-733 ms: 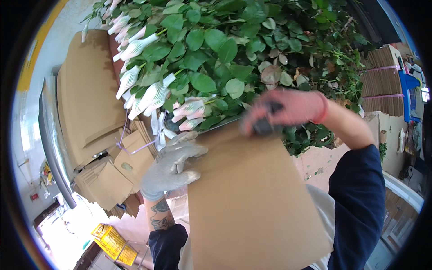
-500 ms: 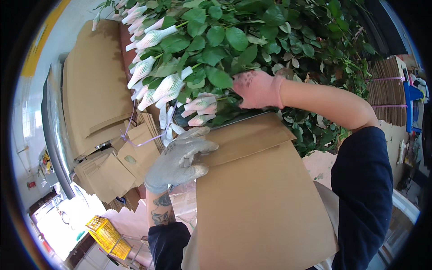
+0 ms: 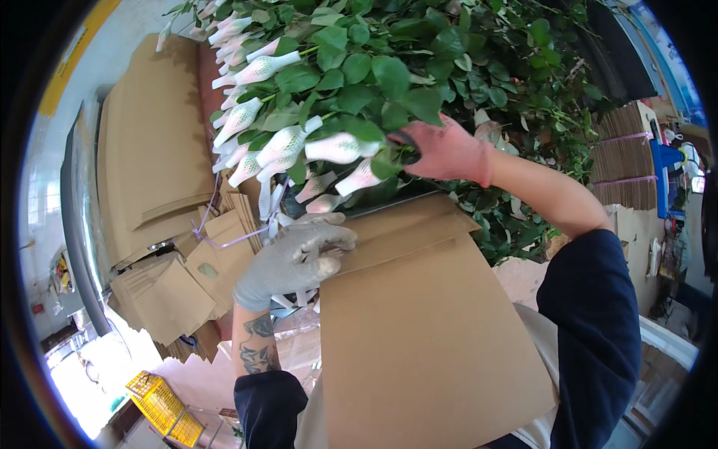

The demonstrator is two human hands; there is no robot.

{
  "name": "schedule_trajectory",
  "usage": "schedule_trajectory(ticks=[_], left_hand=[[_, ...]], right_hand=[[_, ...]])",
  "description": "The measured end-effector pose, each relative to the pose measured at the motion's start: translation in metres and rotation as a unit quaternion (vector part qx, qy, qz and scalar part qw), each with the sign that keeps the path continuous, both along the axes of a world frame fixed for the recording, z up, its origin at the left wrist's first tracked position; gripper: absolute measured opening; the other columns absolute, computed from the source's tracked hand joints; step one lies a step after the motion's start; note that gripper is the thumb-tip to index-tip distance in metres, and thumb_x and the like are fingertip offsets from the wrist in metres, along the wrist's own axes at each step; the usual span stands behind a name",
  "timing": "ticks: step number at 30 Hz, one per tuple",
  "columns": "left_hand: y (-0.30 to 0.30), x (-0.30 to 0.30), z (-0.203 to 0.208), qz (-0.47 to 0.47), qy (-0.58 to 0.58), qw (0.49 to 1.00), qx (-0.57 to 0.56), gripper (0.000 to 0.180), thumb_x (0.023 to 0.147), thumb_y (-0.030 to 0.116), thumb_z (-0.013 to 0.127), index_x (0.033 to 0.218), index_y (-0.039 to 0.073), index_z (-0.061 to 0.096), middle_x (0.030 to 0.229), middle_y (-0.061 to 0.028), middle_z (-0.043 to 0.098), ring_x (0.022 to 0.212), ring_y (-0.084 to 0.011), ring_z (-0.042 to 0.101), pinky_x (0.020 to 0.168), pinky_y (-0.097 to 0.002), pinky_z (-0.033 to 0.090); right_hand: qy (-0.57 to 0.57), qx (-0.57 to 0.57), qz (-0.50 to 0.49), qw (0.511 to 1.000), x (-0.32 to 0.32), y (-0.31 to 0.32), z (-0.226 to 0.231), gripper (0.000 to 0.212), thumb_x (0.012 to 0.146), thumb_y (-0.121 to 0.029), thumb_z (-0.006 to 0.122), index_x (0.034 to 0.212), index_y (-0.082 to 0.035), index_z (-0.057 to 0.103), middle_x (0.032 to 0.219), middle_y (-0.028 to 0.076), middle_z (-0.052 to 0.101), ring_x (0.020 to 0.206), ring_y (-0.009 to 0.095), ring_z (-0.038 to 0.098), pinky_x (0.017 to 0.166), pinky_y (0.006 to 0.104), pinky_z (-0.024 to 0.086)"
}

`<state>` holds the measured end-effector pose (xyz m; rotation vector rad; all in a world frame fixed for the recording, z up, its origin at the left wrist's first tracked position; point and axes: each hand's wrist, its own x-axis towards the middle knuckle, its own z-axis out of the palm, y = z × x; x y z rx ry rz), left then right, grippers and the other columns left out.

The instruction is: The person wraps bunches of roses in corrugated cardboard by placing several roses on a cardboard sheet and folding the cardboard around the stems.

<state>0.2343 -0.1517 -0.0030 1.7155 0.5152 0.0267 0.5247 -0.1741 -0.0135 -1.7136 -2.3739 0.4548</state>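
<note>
Roses (image 3: pixel 333 148), heads netted already, jut left from the curled fingers of the right hand (image 3: pixel 447 154) gripping them, more left heaped beyond, while the left hand (image 3: pixel 293 258), loosely bent, touches cardboard (image 3: pixel 434 337), grip unclear.

No lettering, numerals or signs are legible; any print on the yellow wall strip (image 3: pixel 77 56) cannot be read.

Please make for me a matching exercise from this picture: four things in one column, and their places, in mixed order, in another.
Things:
1. Grey-gloved left hand
2. Pink-gloved right hand
3. Yellow slatted plastic basket
4. Large brown cardboard sheet

Places:
A. Lower left of the picture
B. At the broad green leaves
C. Lower centre of the picture
D. At the sheet's upper left edge

Pairs: 1-D; 2-B; 3-A; 4-C
</note>
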Motion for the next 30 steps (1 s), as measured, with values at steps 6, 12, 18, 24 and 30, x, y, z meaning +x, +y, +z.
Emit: schedule_trajectory(ticks=[6,12,18,24,30], left_hand=[[0.009,0.017,0.019,0.028,-0.007,0.999,-0.018,0.048,0.084,0.037,0.057,0.112,-0.002,0.056,0.100,-0.0148,0.063,0.090,-0.0226,0.062,0.080,-0.0322,0.048],[0.020,0.078,0.043,0.024,0.024,0.989,0.141,0.054,0.079,0.031,0.060,0.122,-0.001,0.050,0.102,-0.0177,0.062,0.090,-0.0238,0.062,0.083,-0.0337,0.048],[0.020,0.166,0.065,0.021,-0.203,0.969,-0.137,0.068,0.076,0.018,0.069,0.133,0.002,0.036,0.114,-0.0117,0.058,0.097,-0.0196,0.058,0.087,-0.0313,0.046],[0.028,0.172,0.067,0.066,-0.277,0.955,-0.081,0.034,0.084,0.019,0.065,0.112,0.002,0.057,0.102,-0.0040,0.063,0.091,-0.0117,0.058,0.084,-0.0259,0.045],[0.024,0.097,0.077,0.000,-0.055,0.994,0.095,0.060,0.083,0.036,0.059,0.128,0.001,0.043,0.116,-0.0132,0.056,0.103,-0.0227,0.055,0.093,-0.0329,0.041]], right_hand=[[0.198,0.076,-0.128,0.969,0.058,-0.033,0.067,0.046,0.067,-0.012,0.070,0.110,-0.003,0.058,0.109,0.015,0.059,0.108,0.032,0.051,0.094,0.0369,0.040],[0.329,0.194,-0.227,0.896,0.093,-0.053,0.112,0.027,0.077,-0.006,0.061,0.104,-0.001,0.060,0.091,0.007,0.065,0.081,0.011,0.054,0.079,0.0290,0.045],[0.320,0.211,-0.173,0.907,0.084,-0.069,0.107,0.033,0.072,-0.003,0.063,0.104,0.000,0.058,0.097,0.011,0.063,0.089,0.017,0.059,0.083,0.0292,0.046],[0.264,0.214,-0.114,0.934,0.067,-0.064,0.085,0.054,0.066,-0.012,0.070,0.117,-0.002,0.052,0.101,0.016,0.061,0.096,0.030,0.059,0.086,0.0357,0.045],[0.084,0.167,-0.102,0.977,0.084,-0.070,0.085,0.047,0.066,-0.007,0.073,0.110,-0.004,0.057,0.107,0.012,0.061,0.100,0.025,0.058,0.088,0.0362,0.045]])
